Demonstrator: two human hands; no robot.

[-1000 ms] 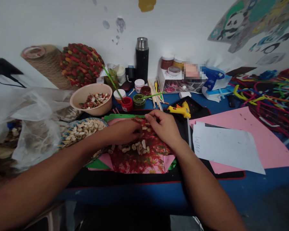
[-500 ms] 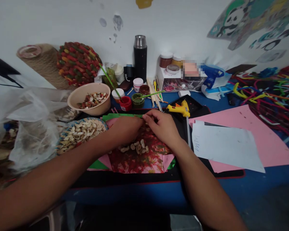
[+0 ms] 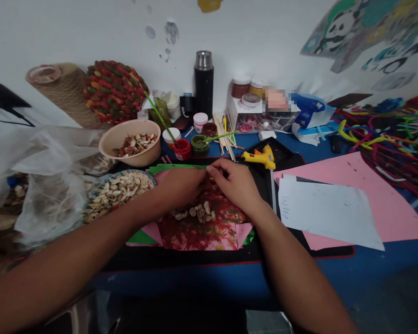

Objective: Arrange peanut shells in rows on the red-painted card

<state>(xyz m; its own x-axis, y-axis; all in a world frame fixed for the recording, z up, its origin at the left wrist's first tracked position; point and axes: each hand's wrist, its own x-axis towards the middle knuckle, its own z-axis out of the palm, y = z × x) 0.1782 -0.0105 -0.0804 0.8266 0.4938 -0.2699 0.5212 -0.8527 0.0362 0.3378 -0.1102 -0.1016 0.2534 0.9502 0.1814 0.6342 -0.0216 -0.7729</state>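
My left hand (image 3: 186, 186) and my right hand (image 3: 235, 183) meet at the fingertips over the far part of a paint-smeared pink sheet (image 3: 202, 236). The right thumb and forefinger are pinched together; whatever sits between them is too small to make out. The left fingers curl in, partly hidden behind the back of that hand, and their grip does not show clearly. Several peanut shells (image 3: 202, 212) lie on the sheet just below my hands. Beside my left wrist, a blue-rimmed round basket (image 3: 88, 209) is heaped with pale peanut shells (image 3: 123, 190).
Behind stand a beige bowl (image 3: 130, 157) of painted shells, a red paint jar (image 3: 183, 149), a green paint jar (image 3: 199, 146) and a black flask (image 3: 204, 90). On the right lie a yellow glue gun (image 3: 261, 158), white paper (image 3: 329, 211) and pipe cleaners (image 3: 386, 134). Plastic bags (image 3: 50, 204) crowd the left.
The view has shifted very slightly. Both hands keep nearly the same place, fingertips together, and the shells on the sheet have not moved.
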